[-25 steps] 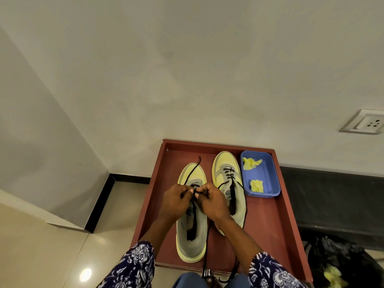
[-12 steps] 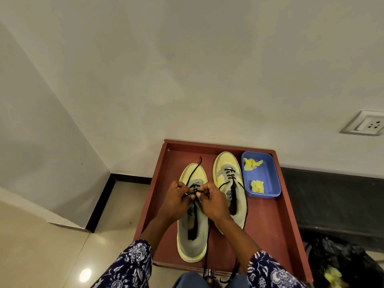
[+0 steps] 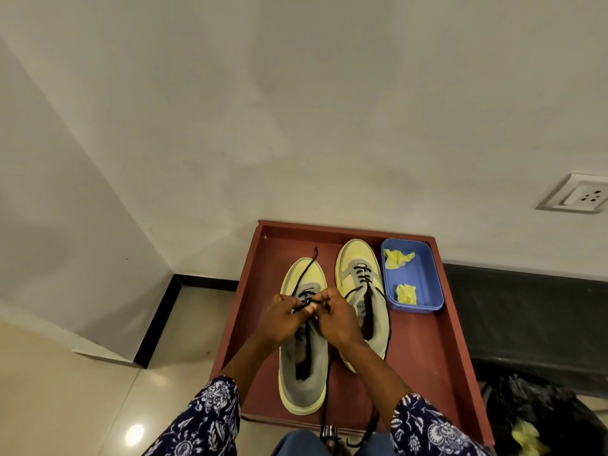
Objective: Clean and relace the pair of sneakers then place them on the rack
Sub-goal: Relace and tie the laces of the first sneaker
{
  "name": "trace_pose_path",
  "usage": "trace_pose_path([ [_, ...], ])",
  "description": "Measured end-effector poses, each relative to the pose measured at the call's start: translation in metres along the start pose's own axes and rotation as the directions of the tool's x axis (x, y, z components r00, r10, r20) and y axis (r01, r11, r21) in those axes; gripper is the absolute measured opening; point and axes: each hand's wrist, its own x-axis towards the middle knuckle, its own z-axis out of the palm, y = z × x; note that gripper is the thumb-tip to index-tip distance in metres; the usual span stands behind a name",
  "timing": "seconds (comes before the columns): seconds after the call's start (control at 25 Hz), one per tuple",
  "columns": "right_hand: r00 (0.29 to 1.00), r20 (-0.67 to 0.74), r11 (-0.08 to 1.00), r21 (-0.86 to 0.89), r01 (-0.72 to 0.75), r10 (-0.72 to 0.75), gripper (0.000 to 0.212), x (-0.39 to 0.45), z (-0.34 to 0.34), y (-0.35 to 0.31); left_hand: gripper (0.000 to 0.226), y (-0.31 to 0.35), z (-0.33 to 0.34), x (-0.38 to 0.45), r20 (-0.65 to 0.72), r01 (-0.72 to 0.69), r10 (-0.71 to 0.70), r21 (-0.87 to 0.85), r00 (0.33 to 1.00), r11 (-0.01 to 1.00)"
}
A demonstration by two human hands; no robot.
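Two yellow and grey sneakers stand side by side, toes away from me, on a red-brown tray [image 3: 424, 350]. Both my hands work over the eyelets of the left sneaker [image 3: 304, 373]. My left hand [image 3: 283, 320] and my right hand [image 3: 335, 320] each pinch the black lace [image 3: 307, 302] at the shoe's tongue. One lace end trails forward over the toe; the other runs down past the heel. The right sneaker [image 3: 360, 278] has its black lace threaded through several eyelets, with loose ends hanging beside it.
A blue plastic tub [image 3: 419, 281] holding two crumpled yellow cloths sits at the tray's back right corner. A white wall rises right behind the tray, with a socket [image 3: 579, 194] at right. A black bag [image 3: 543, 419] lies on the floor at lower right.
My hands stay on the left sneaker's lace; the fingers have shifted slightly along the eyelets. The sneakers and the tub have not moved.
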Motion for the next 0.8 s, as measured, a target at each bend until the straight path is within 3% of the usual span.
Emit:
trace_pose_path([
  [0.24,0.999,-0.011,0.999,0.033,-0.032,0.033,0.005,-0.001,0.001,-0.001,0.014,0.009,-0.007,-0.002,0.085,-0.036,0.02,0.193,0.996,0.981],
  [0.36,0.999,-0.007,0.999,0.01,-0.039,0.039,0.005,-0.002,0.0,-0.001,0.019,0.012,-0.009,-0.002,0.028,-0.038,0.031,0.303,0.999,0.952],
  [0.64,0.995,-0.01,0.995,0.021,-0.098,0.098,0.002,-0.005,-0.003,-0.01,0.025,0.013,-0.024,-0.007,-0.007,-0.076,0.082,0.329,0.997,0.941],
  [0.8,0.989,-0.025,0.99,-0.007,-0.143,0.143,0.016,-0.003,-0.004,-0.012,0.008,0.01,-0.025,-0.009,0.001,-0.139,0.147,0.322,0.989,0.936],
])
